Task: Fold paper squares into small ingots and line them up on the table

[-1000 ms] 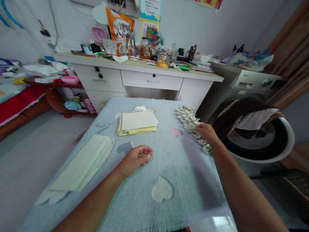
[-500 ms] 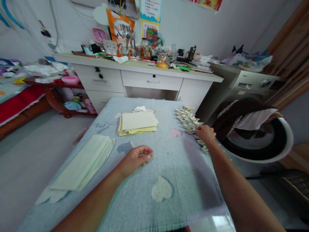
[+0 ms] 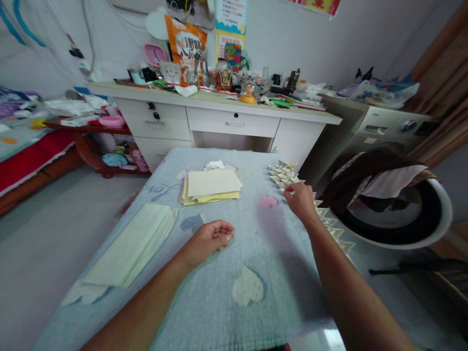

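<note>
A long row of pointed, folded paper pieces (image 3: 280,176) runs along the right edge of the cloth-covered table (image 3: 252,248). My right hand (image 3: 302,199) is over the middle of this row, its thumb and fingers closed at the folded paper; the exact piece between the fingertips is hidden. More folded points show to the right of my right wrist. My left hand (image 3: 212,239) rests on the cloth, palm sideways, fingers loosely curled and apart from the thumb, holding nothing. Beyond it lies a stack of cream and yellow paper sheets (image 3: 215,183).
Pale green folded paper (image 3: 127,248) lies along the table's left side. A crumpled white tissue (image 3: 214,165) sits behind the stack. Past the table stands a white cabinet (image 3: 153,117) with cluttered items on top. At right is a washing machine (image 3: 380,127), its door open with clothes hanging out.
My right hand has shifted left along the folded paper row, and more pieces now show to the right of its forearm. The left hand stays in place. The view has turned slightly.
</note>
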A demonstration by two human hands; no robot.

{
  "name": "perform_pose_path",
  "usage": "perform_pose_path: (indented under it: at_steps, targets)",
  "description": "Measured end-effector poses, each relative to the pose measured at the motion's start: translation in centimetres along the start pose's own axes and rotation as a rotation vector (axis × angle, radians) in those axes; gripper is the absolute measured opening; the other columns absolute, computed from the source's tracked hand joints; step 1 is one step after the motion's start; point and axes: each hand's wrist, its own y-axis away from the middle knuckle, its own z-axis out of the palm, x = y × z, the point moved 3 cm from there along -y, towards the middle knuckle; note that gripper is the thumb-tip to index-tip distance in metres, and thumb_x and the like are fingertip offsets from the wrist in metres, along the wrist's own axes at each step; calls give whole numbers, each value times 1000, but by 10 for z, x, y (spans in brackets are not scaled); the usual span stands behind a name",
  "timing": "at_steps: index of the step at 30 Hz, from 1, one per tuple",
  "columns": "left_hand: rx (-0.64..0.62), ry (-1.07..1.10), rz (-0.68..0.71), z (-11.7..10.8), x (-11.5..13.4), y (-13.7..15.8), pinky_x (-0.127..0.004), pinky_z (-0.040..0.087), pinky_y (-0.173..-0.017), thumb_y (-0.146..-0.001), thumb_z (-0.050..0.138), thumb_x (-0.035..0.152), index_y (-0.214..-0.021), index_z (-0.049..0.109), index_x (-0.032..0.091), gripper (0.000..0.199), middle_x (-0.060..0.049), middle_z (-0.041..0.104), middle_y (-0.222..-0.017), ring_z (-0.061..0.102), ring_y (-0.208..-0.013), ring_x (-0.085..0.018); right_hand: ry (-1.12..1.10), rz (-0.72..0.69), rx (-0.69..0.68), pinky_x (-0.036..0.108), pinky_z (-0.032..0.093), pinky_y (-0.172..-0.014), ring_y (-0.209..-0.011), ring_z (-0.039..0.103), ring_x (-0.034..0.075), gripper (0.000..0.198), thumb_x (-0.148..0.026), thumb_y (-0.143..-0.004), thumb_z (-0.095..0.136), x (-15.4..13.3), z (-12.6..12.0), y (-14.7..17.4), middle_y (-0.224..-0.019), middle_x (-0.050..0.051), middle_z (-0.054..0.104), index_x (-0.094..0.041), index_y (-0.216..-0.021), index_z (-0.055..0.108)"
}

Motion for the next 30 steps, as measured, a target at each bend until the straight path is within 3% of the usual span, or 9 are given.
perform_pose_path:
  at_steps: [4,10,30]
  targets:
    - [-2,9,9,0,0,1,-22,40,-57,-73,64,36,-100,60,15,34,-7,65,-94,51,-66,-10,126,8,-18,39,32,-82,-102,45,29,18,-29,-81,57,-7,11,7,-107,11,57,-21,-91,70]
    - [-18,13,5,1,1,2,-22,39,-57,-74,64,35,-99,60,16,32,-6,66,-95,52,-68,-10,262,58,-20,39,32,-81,-101,42,30,21,-32,-79,61,13,17,8,-108,13,53,-18,-94,68]
    - [-21,26,-7,1,2,3,-22,39,-57,-72,65,37,-99,60,16,34,-6,65,-93,51,-65,-10,308,5,-41,42,30,-80,-99,43,30,26,-26,-85,50,24,29,6,-102,15,58,-21,-85,76]
